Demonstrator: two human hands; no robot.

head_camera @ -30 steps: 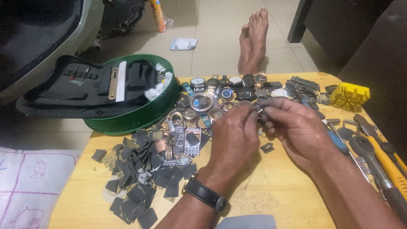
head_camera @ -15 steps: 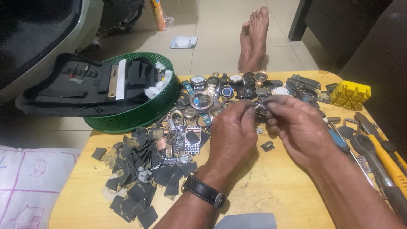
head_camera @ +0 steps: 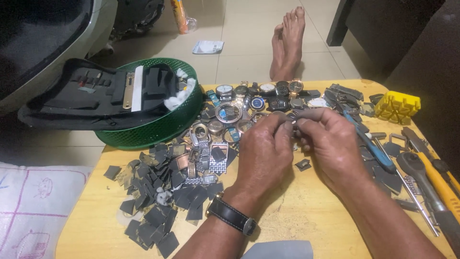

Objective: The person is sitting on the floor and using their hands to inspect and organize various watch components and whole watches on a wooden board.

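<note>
1. We see a round wooden table (head_camera: 306, 225) that carries everything else.
2. A black tool case (head_camera: 96, 103) lies open across a green plastic basket (head_camera: 158, 129) at the table's far left edge.
3. A heap of dark flat pieces (head_camera: 158, 201) spreads over the left half of the table, with metal watch bands mixed in.
4. A row of watch cases and dials (head_camera: 254, 93) sits along the far edge, just beyond our hands.
5. Tools lie at the right: a blue-handled screwdriver (head_camera: 376, 151), an orange-handled tool (head_camera: 438, 184) and a yellow block (head_camera: 397, 106).
6. Our left hand (head_camera: 263, 153), with a black wristwatch (head_camera: 231, 216) on its wrist, and our right hand (head_camera: 333, 146) meet above the table's middle.
7. Fingertips of both hands pinch a small dark watch part (head_camera: 293, 125) between them; we cannot tell its exact kind.
8. A small dark scrap (head_camera: 303, 164) lies on the table just below the hands.
</note>
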